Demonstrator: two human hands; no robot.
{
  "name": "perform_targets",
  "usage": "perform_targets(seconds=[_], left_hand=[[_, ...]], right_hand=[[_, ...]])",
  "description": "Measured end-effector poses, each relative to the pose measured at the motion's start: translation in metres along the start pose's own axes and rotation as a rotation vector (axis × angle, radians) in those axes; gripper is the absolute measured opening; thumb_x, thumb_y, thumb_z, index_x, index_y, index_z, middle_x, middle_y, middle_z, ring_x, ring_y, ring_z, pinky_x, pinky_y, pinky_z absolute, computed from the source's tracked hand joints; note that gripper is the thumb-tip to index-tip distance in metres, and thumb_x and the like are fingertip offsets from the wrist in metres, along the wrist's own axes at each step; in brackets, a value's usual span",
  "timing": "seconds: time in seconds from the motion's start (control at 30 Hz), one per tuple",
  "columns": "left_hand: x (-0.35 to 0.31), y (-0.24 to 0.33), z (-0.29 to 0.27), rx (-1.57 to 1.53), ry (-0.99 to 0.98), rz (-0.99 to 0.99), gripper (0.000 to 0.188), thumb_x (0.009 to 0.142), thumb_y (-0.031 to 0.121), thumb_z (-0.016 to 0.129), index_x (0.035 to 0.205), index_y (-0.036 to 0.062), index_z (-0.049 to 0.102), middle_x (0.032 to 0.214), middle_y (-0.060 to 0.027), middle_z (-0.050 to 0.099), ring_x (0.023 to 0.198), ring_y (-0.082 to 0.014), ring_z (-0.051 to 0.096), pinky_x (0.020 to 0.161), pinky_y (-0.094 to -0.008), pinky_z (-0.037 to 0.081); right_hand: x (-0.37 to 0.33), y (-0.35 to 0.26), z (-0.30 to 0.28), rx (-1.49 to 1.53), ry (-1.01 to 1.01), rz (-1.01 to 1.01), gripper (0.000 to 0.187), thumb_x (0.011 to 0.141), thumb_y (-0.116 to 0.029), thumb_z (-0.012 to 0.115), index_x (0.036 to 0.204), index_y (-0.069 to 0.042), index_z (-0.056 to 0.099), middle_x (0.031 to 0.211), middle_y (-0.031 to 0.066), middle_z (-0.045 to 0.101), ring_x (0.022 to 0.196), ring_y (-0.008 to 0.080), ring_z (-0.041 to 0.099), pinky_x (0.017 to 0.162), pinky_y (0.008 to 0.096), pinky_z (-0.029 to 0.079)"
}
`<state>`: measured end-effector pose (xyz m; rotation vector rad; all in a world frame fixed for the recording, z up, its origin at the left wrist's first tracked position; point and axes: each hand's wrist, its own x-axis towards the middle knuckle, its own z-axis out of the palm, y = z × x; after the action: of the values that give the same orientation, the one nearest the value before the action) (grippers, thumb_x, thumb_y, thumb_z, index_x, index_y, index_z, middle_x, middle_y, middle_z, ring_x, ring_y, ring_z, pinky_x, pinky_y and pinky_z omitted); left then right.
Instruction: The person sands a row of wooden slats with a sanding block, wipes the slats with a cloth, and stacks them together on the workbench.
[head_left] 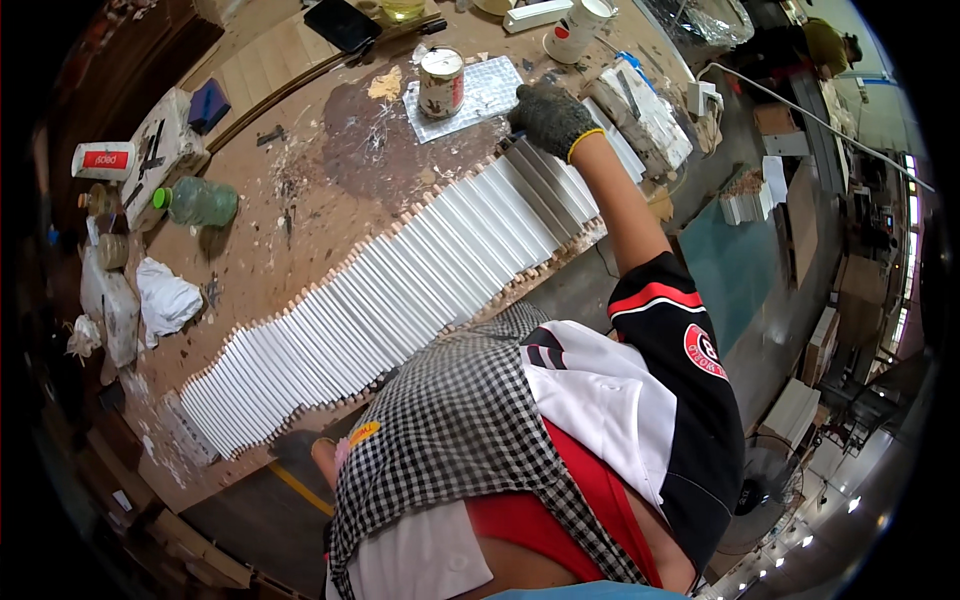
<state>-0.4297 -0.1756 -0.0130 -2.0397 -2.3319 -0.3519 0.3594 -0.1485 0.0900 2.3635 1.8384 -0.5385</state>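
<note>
A long slanting row of white-faced strips (370,310) with bare wood-coloured ends lies side by side along the near edge of the table. Toward the right end, the strips look greyer and more widely stepped. At the far side of that end is my right hand (556,122), in a dark grey glove with a yellow cuff. Its fingers are curled, and what they hold, if anything, cannot be made out. My left hand (300,444), also in a dark glove, is low beside the table's near edge, close to the row's left end. My apron partly hides that arm, and the fingers are unclear.
A paint-smeared can (441,84) stands on a silvery sheet (490,92) beyond the strips. Another can (578,32) and a white-crusted block (640,118) are at the right. Leftward are a green-capped bottle (198,201), a white cloth (166,298) and a blue block (208,106).
</note>
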Motion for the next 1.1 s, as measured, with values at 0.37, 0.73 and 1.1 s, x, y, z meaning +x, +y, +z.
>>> perform_targets(seconds=[0.37, 0.73, 1.1], left_hand=[[-0.009, -0.002, 0.001, 0.001, 0.001, -0.029, 0.058, 0.109, 0.043, 0.051, 0.152, 0.0045, 0.049, 0.156, -0.0236, 0.045, 0.146, -0.0381, 0.039, 0.118, -0.0518, 0.036], [-0.017, -0.004, 0.002, -0.005, 0.005, -0.042, 0.058, 0.109, 0.043, 0.051, 0.151, 0.0038, 0.049, 0.155, -0.0238, 0.045, 0.146, -0.0382, 0.040, 0.117, -0.0515, 0.037], [-0.019, -0.005, 0.000, -0.010, 0.009, -0.044, 0.059, 0.109, 0.044, 0.051, 0.151, 0.0031, 0.049, 0.155, -0.0241, 0.045, 0.146, -0.0383, 0.040, 0.117, -0.0512, 0.037]], right_hand=[[0.007, 0.001, -0.013, 0.003, -0.136, -0.086, 0.017, 0.091, -0.017, 0.070, 0.105, -0.017, 0.079, 0.113, 0.0163, 0.068, 0.107, 0.0348, 0.068, 0.094, 0.0441, 0.056], [-0.002, -0.019, 0.006, 0.198, -0.045, -0.255, 0.014, 0.091, -0.021, 0.071, 0.104, -0.020, 0.075, 0.099, 0.0151, 0.067, 0.098, 0.0345, 0.066, 0.088, 0.0461, 0.055], [-0.005, -0.025, 0.011, 0.283, -0.085, -0.360, 0.014, 0.089, -0.015, 0.074, 0.103, -0.015, 0.078, 0.091, 0.0132, 0.070, 0.100, 0.0326, 0.067, 0.087, 0.0446, 0.056]])
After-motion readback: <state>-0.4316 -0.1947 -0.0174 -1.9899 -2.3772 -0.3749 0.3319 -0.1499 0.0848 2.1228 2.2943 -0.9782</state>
